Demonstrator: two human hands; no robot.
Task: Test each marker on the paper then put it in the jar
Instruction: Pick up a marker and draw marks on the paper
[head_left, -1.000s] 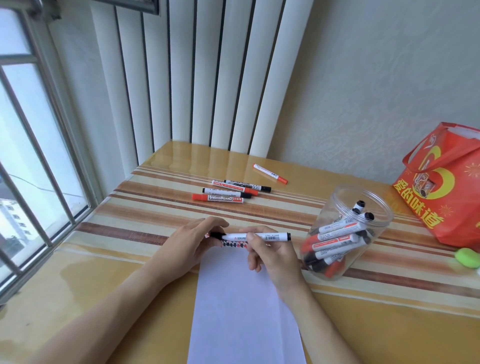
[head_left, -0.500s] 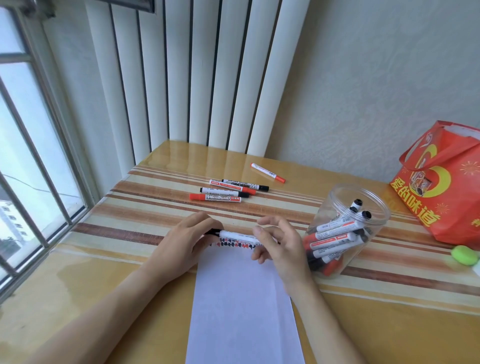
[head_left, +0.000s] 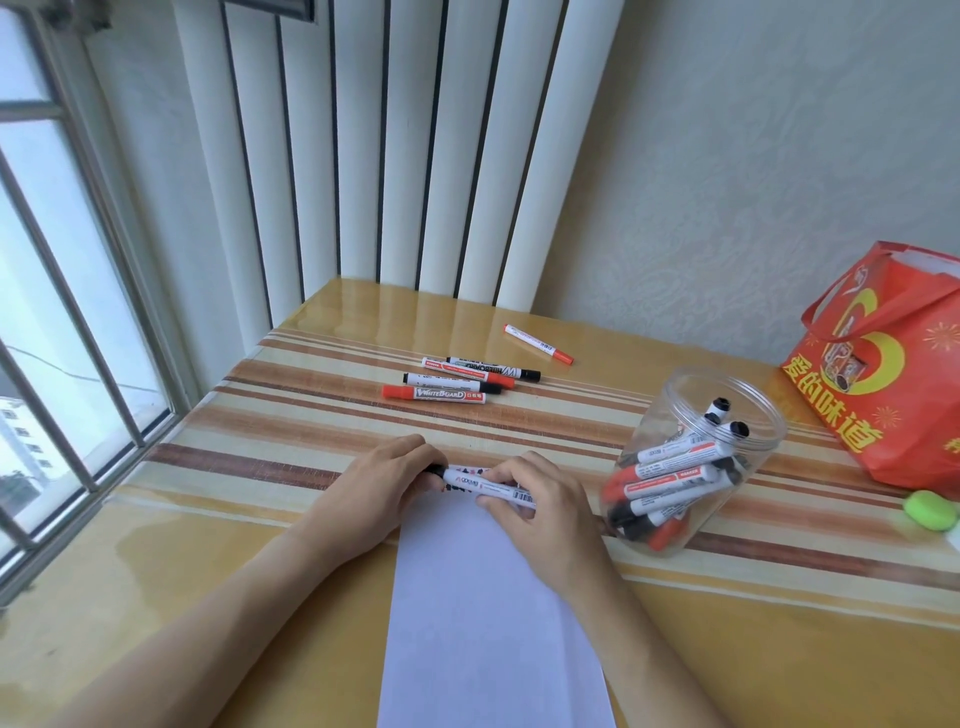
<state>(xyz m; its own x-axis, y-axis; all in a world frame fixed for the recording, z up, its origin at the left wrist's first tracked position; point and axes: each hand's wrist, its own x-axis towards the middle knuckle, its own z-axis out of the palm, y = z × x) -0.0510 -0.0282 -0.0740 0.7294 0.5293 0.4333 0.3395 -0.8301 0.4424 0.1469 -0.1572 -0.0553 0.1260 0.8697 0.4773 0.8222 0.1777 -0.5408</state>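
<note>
A white marker with a black cap (head_left: 480, 483) lies level across the top edge of the white paper (head_left: 483, 613). My left hand (head_left: 382, 486) pinches its black cap end and my right hand (head_left: 535, 506) grips its barrel. Red and black test marks show on the paper just under the marker. To the right stands a clear plastic jar (head_left: 691, 457), tilted, with several red and black markers inside. Several more markers (head_left: 457, 382) lie in a group farther back, and one red-capped marker (head_left: 537, 344) lies apart behind them.
A red printed bag (head_left: 883, 374) stands at the far right, with a green round object (head_left: 932, 511) in front of it. The striped table (head_left: 260, 457) meets a window with bars on the left and vertical blinds at the back.
My right hand slid from the marker's right end to over its barrel, and the marker has dropped lower at the paper's top edge. My left hand stays on the cap end.
</note>
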